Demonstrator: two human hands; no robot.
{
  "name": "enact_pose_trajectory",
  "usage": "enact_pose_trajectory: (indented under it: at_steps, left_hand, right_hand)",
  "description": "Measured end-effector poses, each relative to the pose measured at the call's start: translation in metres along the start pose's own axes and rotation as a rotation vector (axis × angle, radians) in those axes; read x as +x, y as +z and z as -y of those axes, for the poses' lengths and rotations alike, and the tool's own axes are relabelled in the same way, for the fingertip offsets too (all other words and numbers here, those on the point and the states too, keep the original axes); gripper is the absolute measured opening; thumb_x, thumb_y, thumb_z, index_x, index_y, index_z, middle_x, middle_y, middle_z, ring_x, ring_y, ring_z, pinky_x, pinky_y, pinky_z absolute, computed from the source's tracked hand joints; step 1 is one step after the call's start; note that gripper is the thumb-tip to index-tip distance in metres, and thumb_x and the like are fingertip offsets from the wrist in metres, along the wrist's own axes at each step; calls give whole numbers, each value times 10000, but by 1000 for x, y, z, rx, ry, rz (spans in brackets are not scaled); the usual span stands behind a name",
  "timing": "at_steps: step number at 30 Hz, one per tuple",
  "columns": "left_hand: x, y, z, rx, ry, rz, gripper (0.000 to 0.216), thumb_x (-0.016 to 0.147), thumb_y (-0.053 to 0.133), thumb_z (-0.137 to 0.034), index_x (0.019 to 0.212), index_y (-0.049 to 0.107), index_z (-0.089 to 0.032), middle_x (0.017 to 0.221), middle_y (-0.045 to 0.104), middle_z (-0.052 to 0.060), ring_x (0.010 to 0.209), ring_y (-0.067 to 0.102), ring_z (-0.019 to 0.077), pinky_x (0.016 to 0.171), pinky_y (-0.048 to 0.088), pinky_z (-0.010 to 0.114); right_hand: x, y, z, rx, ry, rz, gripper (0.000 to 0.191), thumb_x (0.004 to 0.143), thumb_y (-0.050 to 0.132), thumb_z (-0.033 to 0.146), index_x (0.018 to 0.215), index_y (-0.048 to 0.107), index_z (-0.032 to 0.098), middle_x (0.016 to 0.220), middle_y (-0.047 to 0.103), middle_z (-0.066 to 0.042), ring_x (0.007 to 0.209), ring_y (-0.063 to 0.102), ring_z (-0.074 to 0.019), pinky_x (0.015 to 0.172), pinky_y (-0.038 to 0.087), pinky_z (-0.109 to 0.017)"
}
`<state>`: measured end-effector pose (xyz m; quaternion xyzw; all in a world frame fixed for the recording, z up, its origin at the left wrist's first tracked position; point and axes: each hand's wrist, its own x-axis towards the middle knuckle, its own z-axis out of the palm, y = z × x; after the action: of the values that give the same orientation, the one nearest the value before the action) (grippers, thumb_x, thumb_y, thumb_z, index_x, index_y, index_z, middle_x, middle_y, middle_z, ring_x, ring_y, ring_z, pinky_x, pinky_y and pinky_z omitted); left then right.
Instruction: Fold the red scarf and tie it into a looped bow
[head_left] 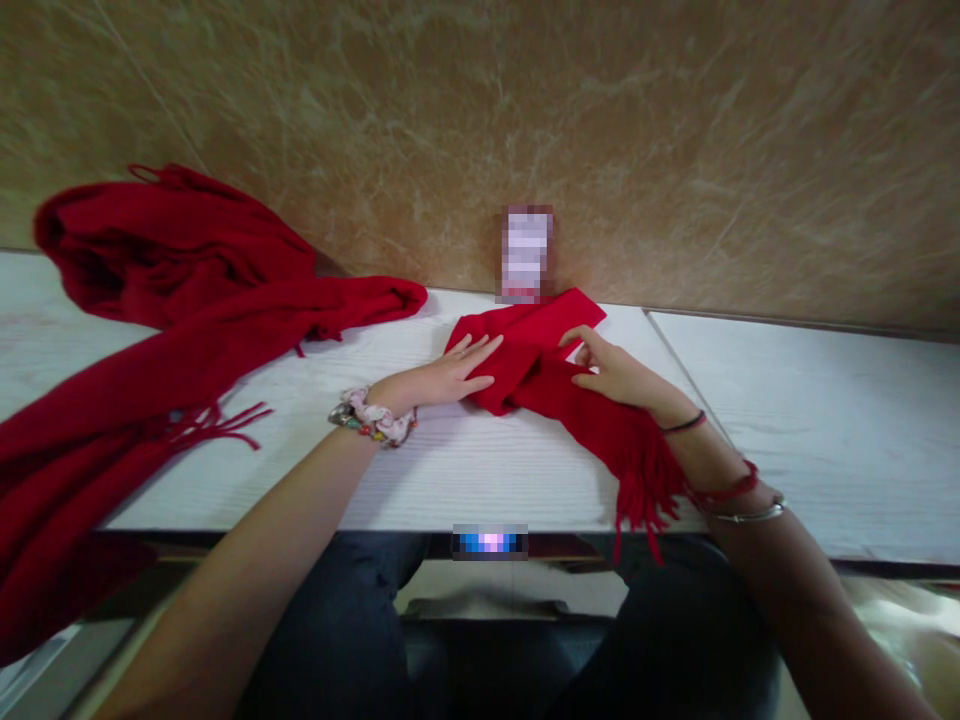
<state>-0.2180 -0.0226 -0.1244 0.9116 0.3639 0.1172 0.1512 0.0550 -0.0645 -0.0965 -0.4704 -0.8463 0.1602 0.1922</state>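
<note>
A folded red scarf (562, 398) is lying between two spread hands, its long tail slanting toward the person's right.
Nearest, the fringe (645, 490) is reaching the front edge of the white table (427, 485). Farther in, the right hand (619, 378), the nearer to the tail, is curving with thumb and forefinger apart; its contact is unclear. The left hand (450, 372) is resting flat, fingers splayed, on the fold's left side. Beyond, the short end (576, 310) is pointing far right, beside a blurred object (527, 248) against the wall (712, 150).
</note>
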Motion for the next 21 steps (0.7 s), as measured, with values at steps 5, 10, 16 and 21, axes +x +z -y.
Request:
enact_pose_trajectory:
  at_steps: [5,10,16,21]
  left_hand:
    - [6,2,-8,77,13,-65,420,949,350,-285,1334,512,-236,1435,484,44,1420,276,228,1157,191,446]
    - [10,6,-11,85,-106,-131,453,943,375,-331,1314,539,-131,1425,486,115,1396,323,261,1148,241,444]
    - [12,2,-11,-45,-142,-331,369,854,527,-253,1184,645,-138,1174,651,107,1115,587,225,1021,434,386]
    - [17,6,-21,-267,-227,-460,342,832,546,-191,1150,661,-143,1091,681,82,992,627,201,941,488,344]
  right_hand:
    - [-7,10,13,-297,-223,-52,292,819,513,61,1032,674,179,1188,576,-121,1088,532,-243,935,455,-430]
    - [-7,38,45,-461,-373,48,193,882,561,191,1021,669,111,1029,640,-137,939,584,-233,845,494,-367]
    - [-4,40,56,-611,-351,-38,263,907,428,56,904,684,115,847,654,-109,774,589,-196,682,483,-303]
    - [-9,40,58,-484,-493,-137,296,920,406,83,975,691,144,881,666,-93,796,592,-177,703,494,-297]
